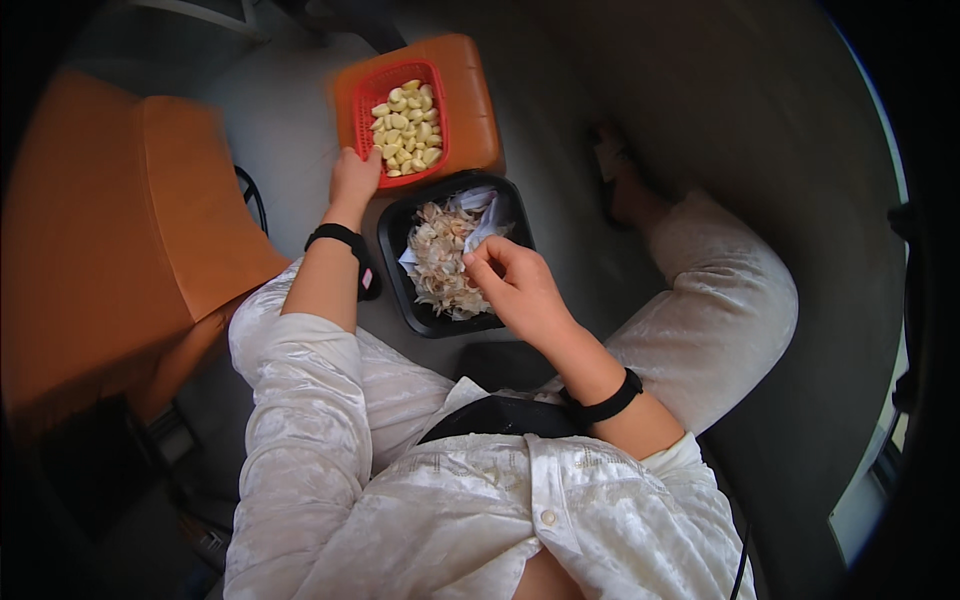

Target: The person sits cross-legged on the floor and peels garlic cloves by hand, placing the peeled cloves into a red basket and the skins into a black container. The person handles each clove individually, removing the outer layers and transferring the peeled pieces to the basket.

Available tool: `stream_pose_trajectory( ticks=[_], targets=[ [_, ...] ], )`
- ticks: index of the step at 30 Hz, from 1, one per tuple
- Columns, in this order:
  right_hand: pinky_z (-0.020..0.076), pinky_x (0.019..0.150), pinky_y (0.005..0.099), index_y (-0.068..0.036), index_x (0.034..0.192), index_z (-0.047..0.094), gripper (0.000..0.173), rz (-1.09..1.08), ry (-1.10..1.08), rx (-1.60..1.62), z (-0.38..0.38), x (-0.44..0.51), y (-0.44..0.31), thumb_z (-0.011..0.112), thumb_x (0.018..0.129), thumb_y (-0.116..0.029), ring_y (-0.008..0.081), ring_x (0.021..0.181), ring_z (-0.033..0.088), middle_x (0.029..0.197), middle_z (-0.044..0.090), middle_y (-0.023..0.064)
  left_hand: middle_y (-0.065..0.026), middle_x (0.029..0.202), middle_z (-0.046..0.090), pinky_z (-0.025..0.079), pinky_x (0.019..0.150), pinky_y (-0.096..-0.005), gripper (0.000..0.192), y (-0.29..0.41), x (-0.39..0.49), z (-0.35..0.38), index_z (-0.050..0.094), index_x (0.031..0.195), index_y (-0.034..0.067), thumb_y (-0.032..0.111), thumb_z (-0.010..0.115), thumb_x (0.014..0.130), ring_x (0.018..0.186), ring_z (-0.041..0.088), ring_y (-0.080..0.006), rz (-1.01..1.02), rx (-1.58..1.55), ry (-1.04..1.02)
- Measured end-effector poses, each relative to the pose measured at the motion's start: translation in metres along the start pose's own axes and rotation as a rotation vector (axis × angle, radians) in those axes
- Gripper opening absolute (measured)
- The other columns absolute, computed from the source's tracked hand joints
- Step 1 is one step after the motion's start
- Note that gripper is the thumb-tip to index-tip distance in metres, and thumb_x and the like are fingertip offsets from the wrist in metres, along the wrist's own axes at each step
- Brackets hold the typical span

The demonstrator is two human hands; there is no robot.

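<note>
My left hand (355, 177) grips the near left corner of a red plastic basket (442, 97), with its thumb at the rim. Peeled garlic cloves (405, 129) lie in the basket, which rests on an orange-brown padded stool (480, 112). Nearer to me stands a black plastic bin (405, 300) holding a heap of garlic skins (442, 255) and some white paper (484, 217). Over the right part of this bin is my right hand (517, 281), its thumb and index fingertip brought close together. Whether something small is between those fingertips cannot be told.
An orange-brown upholstered seat (180, 202) stands at the left. Beside the bin, my two legs in pale velvety trousers (712, 300) are spread apart. A dark shoe (367, 277) is on the floor left of the bin. A dark curved surface rises at the right.
</note>
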State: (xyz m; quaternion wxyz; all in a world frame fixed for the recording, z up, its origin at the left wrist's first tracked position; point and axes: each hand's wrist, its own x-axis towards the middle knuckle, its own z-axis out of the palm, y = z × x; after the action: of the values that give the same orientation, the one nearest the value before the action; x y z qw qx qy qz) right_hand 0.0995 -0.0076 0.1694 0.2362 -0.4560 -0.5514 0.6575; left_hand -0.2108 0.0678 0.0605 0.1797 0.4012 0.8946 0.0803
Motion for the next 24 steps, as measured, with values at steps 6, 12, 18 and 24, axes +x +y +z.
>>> stream_pose_trajectory(
  ticks=[6, 12, 18, 24],
  targets=[
    [0.0448, 0.058, 0.0314, 0.0, 0.084, 0.061, 0.027, 0.011, -0.022, -0.01, 0.001, 0.0, 0.006, 0.064, 0.098, -0.023, 0.0129, 0.059, 0.055, 0.065, 0.059, 0.0067, -0.016, 0.088, 0.07, 0.056, 0.045, -0.0337, 0.026, 0.007, -0.019, -0.002, 0.062, 0.11, -0.002, 0.021, 0.055, 0.099, 0.057, 0.069, -0.0228, 0.003, -0.677, -0.101],
    [0.0508, 0.075, 0.03, 0.0, 0.105, 0.063, 0.024, -0.114, 0.246, 0.104, -0.005, 0.011, 0.009, 0.06, 0.101, -0.023, 0.0139, 0.08, 0.063, 0.093, 0.066, 0.0078, -0.0116, 0.092, 0.071, 0.056, 0.05, -0.0309, 0.026, 0.001, -0.071, -0.045, 0.063, 0.114, -0.002, 0.018, 0.057, 0.099, 0.061, 0.068, -0.0192, 0.102, -0.906, -0.09],
    [0.0296, 0.118, 0.0383, 0.007, 0.148, 0.036, 0.063, -0.164, 0.504, 0.038, -0.002, 0.022, 0.025, 0.046, 0.106, -0.039, 0.0314, 0.143, 0.038, 0.152, 0.04, 0.0244, -0.0102, 0.105, 0.072, 0.051, 0.086, -0.0293, 0.025, -0.022, -0.197, -0.043, 0.062, 0.118, -0.004, 0.011, 0.058, 0.098, 0.096, 0.065, -0.0115, 0.192, -1.069, -0.127],
    [0.0393, 0.11, 0.0322, -0.004, 0.155, 0.03, 0.075, 0.025, 0.232, 0.281, -0.005, 0.02, 0.046, 0.038, 0.104, -0.058, 0.0227, 0.137, 0.045, 0.152, 0.044, 0.0169, -0.0121, 0.096, 0.072, 0.053, 0.082, -0.0338, 0.022, -0.03, -0.263, -0.02, 0.063, 0.113, -0.003, 0.013, 0.06, 0.098, 0.089, 0.068, -0.016, 0.186, -0.869, -0.01]
  ],
)
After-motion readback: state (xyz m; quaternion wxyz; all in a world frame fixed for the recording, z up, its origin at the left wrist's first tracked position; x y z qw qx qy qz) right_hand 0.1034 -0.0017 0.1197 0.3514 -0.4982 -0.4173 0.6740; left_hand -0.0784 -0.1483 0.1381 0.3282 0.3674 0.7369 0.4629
